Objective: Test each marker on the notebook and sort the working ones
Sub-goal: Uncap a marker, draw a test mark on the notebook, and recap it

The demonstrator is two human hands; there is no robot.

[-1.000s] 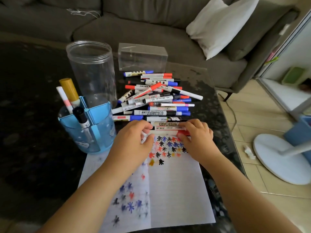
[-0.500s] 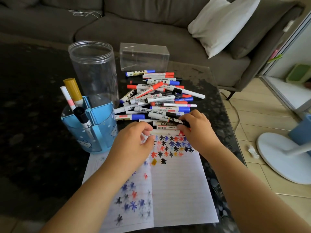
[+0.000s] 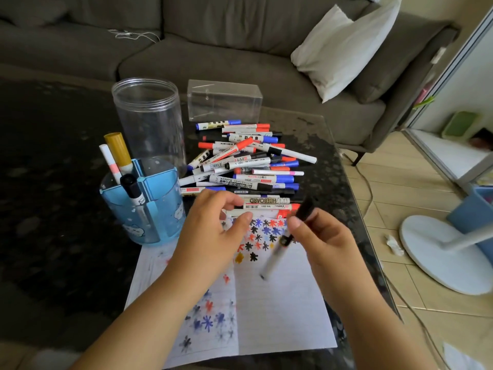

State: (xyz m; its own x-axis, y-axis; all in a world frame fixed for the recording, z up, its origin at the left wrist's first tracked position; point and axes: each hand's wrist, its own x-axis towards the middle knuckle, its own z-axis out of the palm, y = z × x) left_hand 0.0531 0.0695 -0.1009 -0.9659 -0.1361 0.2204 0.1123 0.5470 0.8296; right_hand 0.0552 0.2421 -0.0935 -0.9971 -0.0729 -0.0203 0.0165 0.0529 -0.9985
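An open lined notebook (image 3: pixel 280 308) lies at the table's near edge, marked with several red, blue and black stars. My right hand (image 3: pixel 322 241) pinches a white marker with a black cap (image 3: pixel 274 259), held slanted and blurred above the right page. Over the notebook's top edge hovers my left hand (image 3: pixel 210 233), fingers loosely curled and holding nothing. Just beyond both hands is a pile of several markers (image 3: pixel 245 166). At the left, a blue divided pen holder (image 3: pixel 149 214) holds three markers.
A tall clear jar (image 3: pixel 149 121) stands behind the holder, with a clear plastic box (image 3: pixel 224 102) to its right. A grey sofa (image 3: pixel 213 54) with a white pillow (image 3: pixel 344 46) lies beyond the dark table (image 3: pixel 53 209). A fan base (image 3: pixel 442 252) sits on the floor right.
My right hand lifted a black-capped marker out of the pile's front row and swung it over the notebook. My left hand rose slightly from the markers.
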